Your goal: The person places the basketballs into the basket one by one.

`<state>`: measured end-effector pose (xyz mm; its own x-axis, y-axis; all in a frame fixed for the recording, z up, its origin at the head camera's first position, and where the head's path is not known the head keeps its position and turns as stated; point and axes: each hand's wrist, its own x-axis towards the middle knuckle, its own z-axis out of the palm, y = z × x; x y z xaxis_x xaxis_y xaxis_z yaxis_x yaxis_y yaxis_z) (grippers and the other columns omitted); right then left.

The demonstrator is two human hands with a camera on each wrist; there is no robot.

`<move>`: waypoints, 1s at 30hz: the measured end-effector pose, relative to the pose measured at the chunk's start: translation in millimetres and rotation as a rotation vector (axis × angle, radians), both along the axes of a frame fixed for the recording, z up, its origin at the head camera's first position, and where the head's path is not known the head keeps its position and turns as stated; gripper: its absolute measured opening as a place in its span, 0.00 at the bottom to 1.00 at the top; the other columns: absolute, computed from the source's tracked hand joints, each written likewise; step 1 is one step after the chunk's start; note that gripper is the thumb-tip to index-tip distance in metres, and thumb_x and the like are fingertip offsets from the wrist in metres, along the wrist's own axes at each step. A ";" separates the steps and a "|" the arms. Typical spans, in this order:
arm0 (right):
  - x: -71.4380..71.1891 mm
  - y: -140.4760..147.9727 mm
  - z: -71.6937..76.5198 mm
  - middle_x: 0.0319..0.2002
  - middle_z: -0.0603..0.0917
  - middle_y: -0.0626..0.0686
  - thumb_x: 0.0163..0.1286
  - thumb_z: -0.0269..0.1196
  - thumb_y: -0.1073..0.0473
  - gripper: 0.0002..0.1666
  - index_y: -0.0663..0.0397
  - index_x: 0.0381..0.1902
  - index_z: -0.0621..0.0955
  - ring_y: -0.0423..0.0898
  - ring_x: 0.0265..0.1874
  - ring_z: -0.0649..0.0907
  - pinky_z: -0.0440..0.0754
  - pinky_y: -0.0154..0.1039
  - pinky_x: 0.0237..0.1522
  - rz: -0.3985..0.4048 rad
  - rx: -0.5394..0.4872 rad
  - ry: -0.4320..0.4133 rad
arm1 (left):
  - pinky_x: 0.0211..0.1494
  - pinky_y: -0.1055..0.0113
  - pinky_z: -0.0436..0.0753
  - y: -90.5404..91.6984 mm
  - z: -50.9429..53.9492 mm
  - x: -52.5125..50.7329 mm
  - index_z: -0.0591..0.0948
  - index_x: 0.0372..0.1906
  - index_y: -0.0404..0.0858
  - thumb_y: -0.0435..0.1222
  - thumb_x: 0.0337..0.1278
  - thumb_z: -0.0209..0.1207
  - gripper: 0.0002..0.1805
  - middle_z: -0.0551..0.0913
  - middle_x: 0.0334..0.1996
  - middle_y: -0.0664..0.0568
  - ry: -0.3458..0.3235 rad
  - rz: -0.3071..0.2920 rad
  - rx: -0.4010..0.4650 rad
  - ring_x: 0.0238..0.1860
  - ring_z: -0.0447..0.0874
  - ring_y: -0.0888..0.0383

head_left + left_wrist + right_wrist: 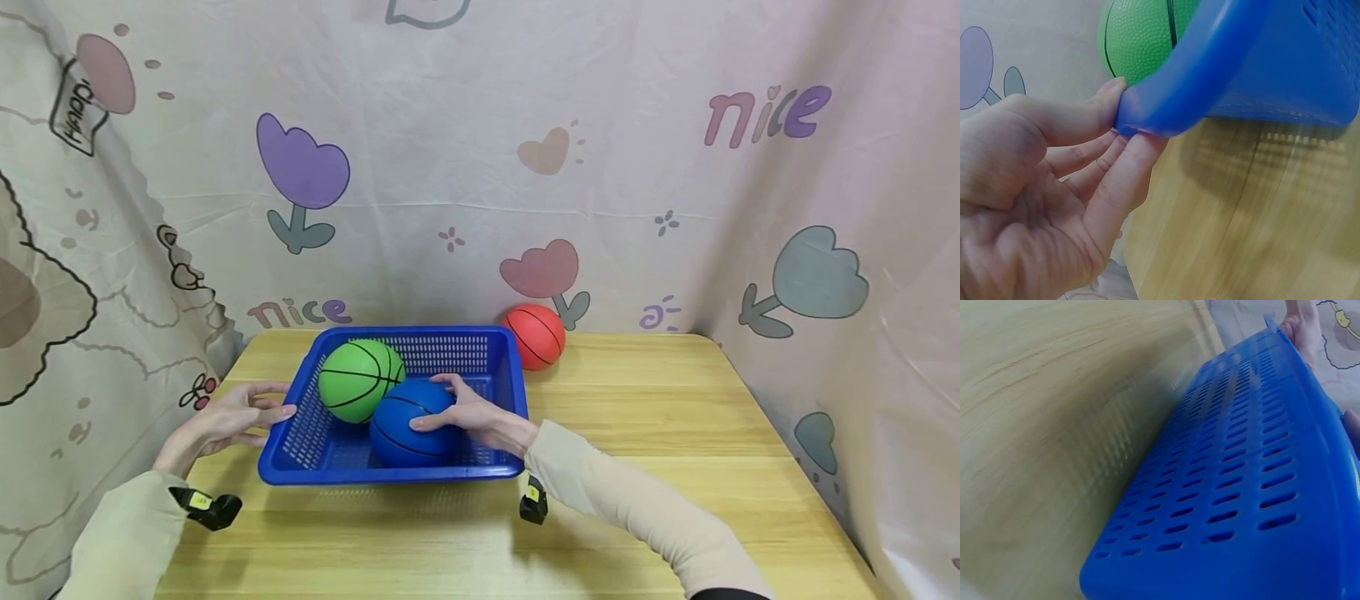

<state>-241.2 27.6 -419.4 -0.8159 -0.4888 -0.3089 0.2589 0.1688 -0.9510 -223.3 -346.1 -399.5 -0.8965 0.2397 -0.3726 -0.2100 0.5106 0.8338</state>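
A blue plastic basket (405, 477) with slotted walls stands on the wooden table. My left hand (236, 417) pinches its left rim; in the left wrist view the thumb of that hand (1054, 181) is on top and the fingers are below. Inside the basket, my right hand (476, 412) grips a blue ball (408, 437) marked like a basketball, thumb in front and fingers over its right side. Touching or close behind it on the left lies a green ball (356, 379). In the right wrist view the basket's wall (1210, 481) hides the blue ball.
A red ball (536, 337) sits on the table behind the basket's back right corner. The wooden table (637, 433) reaches to a patterned curtain (637, 208) at the back and sides. Small black cameras (533, 502) are worn on both wrists.
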 end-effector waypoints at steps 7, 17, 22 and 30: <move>-3.4 2.5 -2.7 0.76 0.54 0.59 0.59 0.75 0.58 0.46 0.41 0.71 0.64 0.60 0.69 0.65 0.59 0.62 0.74 0.025 0.017 0.008 | 0.44 0.59 0.88 -1.4 0.9 0.5 0.50 0.76 0.23 0.44 0.72 0.58 0.44 0.78 0.56 0.36 -0.001 -0.002 0.003 0.45 0.85 0.58; -6.2 6.0 -2.1 0.72 0.61 0.58 0.60 0.74 0.60 0.45 0.42 0.70 0.66 0.56 0.63 0.72 0.66 0.57 0.72 0.048 0.008 0.020 | 0.45 0.59 0.88 -0.4 1.5 -0.1 0.50 0.76 0.23 0.44 0.72 0.58 0.44 0.76 0.58 0.33 0.005 0.002 -0.002 0.46 0.85 0.57; -7.2 7.5 -2.7 0.74 0.60 0.58 0.61 0.74 0.58 0.44 0.40 0.70 0.65 0.57 0.66 0.69 0.64 0.59 0.73 0.058 0.027 0.023 | 0.46 0.58 0.88 0.0 2.0 0.3 0.50 0.76 0.23 0.44 0.72 0.58 0.44 0.76 0.57 0.33 0.004 0.006 0.002 0.45 0.85 0.57; -9.0 10.7 -2.0 0.76 0.56 0.60 0.61 0.73 0.60 0.46 0.42 0.72 0.63 0.59 0.70 0.65 0.60 0.61 0.75 0.078 0.020 -0.004 | 0.46 0.58 0.88 1.0 1.2 1.0 0.51 0.76 0.23 0.44 0.72 0.59 0.44 0.78 0.56 0.35 0.009 0.004 -0.004 0.45 0.85 0.56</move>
